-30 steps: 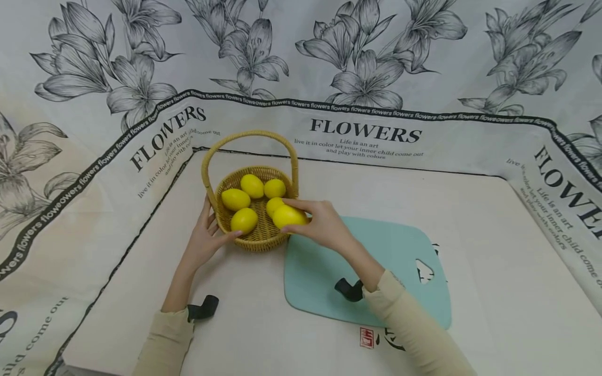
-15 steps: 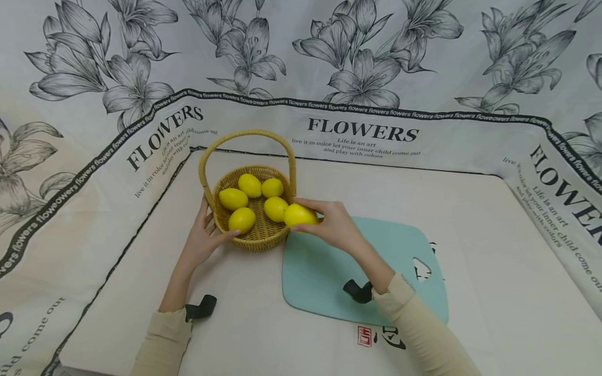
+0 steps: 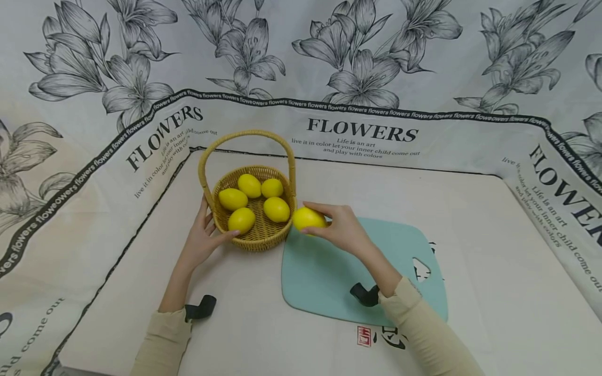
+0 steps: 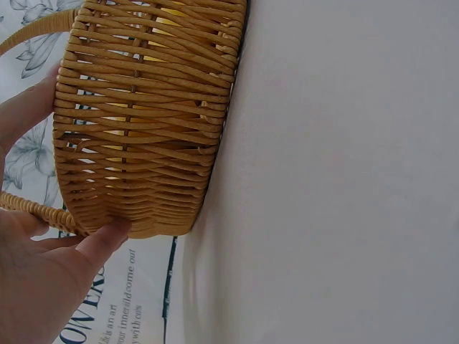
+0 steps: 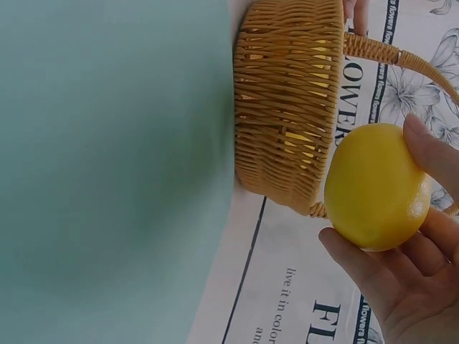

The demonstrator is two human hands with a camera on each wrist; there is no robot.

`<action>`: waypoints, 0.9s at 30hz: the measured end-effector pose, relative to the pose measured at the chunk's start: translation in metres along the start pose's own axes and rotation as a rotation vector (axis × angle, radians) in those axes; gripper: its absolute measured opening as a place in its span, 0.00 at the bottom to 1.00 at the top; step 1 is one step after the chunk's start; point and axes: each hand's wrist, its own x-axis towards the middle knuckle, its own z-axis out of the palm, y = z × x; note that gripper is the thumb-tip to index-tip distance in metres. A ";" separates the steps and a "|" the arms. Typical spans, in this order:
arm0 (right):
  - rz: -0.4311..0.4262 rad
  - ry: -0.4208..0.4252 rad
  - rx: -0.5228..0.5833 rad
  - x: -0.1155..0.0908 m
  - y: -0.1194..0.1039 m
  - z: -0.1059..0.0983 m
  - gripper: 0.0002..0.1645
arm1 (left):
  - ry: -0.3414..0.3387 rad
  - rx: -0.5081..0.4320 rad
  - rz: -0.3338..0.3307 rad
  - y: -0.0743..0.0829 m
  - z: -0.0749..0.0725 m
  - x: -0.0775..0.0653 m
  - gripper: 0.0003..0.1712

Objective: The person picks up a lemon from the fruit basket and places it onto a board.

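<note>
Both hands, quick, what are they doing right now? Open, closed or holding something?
Left hand: closed on the side of the basket.
Right hand: holding one yellow lemon, just outside the basket.

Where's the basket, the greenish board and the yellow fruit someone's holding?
Basket [image 4: 143, 111]: left wrist view, its woven side.
Greenish board [image 3: 322, 277]: head view, its bare top.
Held yellow fruit [image 5: 375, 188]: right wrist view, its middle.

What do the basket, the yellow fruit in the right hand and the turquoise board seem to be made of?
Basket: woven wicker or imitation cane with a slight sheen; strands interlace with gaps.
Yellow fruit: smooth, slightly shiny, with a pale highlight; real peel or plastic, I cannot tell.
Turquoise board: probably plastic, matte; its colour is even, without visible grain.
</note>
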 end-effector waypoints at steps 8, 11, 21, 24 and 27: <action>0.003 0.000 -0.034 -0.004 0.009 0.002 0.36 | -0.002 -0.001 0.001 0.000 0.000 0.000 0.65; 0.009 0.001 -0.042 -0.004 0.014 0.003 0.36 | -0.002 0.000 0.002 0.001 0.000 0.000 0.65; 0.047 -0.073 -0.040 -0.003 0.030 0.011 0.36 | -0.002 0.001 0.004 0.002 0.000 -0.001 0.65; 0.056 -0.084 -0.042 -0.003 0.032 0.012 0.36 | -0.001 -0.008 0.005 0.004 0.001 -0.001 0.65; 0.067 -0.091 -0.044 -0.003 0.034 0.013 0.36 | -0.001 -0.006 0.003 0.006 0.001 -0.001 0.64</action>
